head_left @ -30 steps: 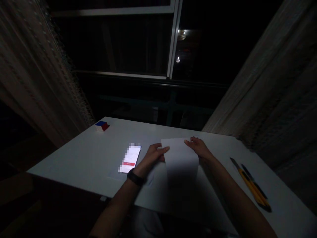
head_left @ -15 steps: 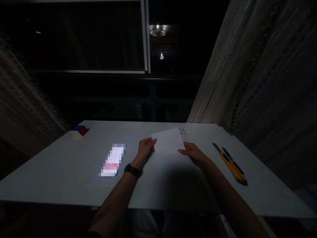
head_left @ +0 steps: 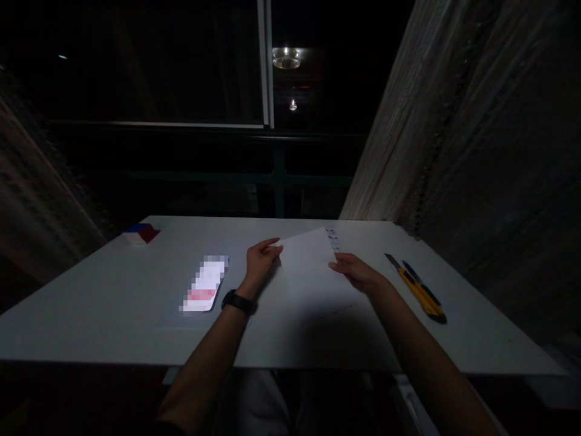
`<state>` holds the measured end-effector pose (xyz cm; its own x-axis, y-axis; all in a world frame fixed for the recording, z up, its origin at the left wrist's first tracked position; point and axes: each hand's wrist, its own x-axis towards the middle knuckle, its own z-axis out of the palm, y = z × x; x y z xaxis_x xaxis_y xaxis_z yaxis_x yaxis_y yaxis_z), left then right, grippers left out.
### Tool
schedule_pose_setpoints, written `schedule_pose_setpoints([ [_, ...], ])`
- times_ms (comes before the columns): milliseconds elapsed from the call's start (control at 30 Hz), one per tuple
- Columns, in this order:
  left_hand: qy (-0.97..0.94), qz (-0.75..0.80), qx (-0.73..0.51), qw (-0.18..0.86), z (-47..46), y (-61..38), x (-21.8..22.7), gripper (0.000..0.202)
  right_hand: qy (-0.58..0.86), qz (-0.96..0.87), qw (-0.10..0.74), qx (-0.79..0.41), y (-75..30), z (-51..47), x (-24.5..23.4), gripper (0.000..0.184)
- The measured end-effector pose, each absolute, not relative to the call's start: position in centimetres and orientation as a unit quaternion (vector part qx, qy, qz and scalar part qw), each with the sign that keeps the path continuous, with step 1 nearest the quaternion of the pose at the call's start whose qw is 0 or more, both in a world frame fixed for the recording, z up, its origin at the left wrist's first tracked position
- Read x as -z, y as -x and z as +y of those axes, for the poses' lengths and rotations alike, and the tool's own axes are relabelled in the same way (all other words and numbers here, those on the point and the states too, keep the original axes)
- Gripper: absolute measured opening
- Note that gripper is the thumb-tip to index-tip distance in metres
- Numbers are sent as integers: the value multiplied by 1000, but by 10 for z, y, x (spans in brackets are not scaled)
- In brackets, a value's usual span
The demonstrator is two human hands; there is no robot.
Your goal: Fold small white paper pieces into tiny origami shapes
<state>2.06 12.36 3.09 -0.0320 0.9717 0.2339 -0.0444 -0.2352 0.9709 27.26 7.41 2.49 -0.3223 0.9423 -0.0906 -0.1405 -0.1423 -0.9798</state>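
Observation:
A white sheet of paper [head_left: 306, 266] is tilted above the table in front of me, with dark marks along its upper right edge. My right hand [head_left: 356, 270] pinches its right edge, thumb on top. At the upper left corner, my left hand [head_left: 263, 260] has its thumb and fingers about the paper's edge; a dark watch [head_left: 238, 301] is on that wrist. Left of that hand a phone [head_left: 206, 284] with a lit, blurred screen lies on a pale sheet [head_left: 170, 320]. To the right of my right hand lie a yellow utility knife [head_left: 417, 290] and a dark pen [head_left: 421, 283].
The white table [head_left: 91, 303] stands before a dark window [head_left: 158, 66]. A small blue, red and white block [head_left: 140, 233] sits at its far left. Curtains [head_left: 385, 121] hang on both sides. Light fittings [head_left: 286, 58] glow beyond the window.
The left hand's fingers have loosened and stretched somewhat at the paper's corner. The paper's near edge now shows higher above the table. The whole view has shifted slightly.

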Motion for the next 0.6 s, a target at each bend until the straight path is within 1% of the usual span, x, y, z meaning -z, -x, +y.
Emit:
schedule_pose_setpoints([
  [233, -588, 433, -562, 388, 124, -20, -25, 41, 400, -484, 414, -659, -276, 70, -27, 39],
  [467, -566, 454, -569, 386, 122, -21, -26, 35, 377, -487, 436, -656, -279, 66, -36, 62],
  [600, -536, 454, -584, 406, 120, -23, -29, 32, 357, -485, 449, -660, -279, 69, -34, 64],
])
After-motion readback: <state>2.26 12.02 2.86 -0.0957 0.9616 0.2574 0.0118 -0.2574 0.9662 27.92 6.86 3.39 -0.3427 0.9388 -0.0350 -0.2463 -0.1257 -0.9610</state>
